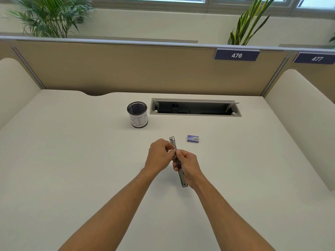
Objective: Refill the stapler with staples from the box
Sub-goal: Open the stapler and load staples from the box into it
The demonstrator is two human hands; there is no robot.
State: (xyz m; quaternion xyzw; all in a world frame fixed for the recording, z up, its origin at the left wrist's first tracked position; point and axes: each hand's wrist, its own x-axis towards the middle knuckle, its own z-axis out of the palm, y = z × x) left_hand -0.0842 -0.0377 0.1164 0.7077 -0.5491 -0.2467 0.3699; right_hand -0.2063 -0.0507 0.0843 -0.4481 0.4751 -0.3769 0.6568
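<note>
Nearest, the right hand (187, 166) is wrapped around the opened stapler (178, 163), held above the desk (72, 160). The left hand (159, 155) pinches its far half. Just beyond, to the right, lies the staple box (193, 138). Farther left stands a mesh cup (137, 114) marked BIN.

The mesh cup (137, 115) reads "BIN"; partition signs read "476" (236, 55) and "477" (316, 58).
</note>
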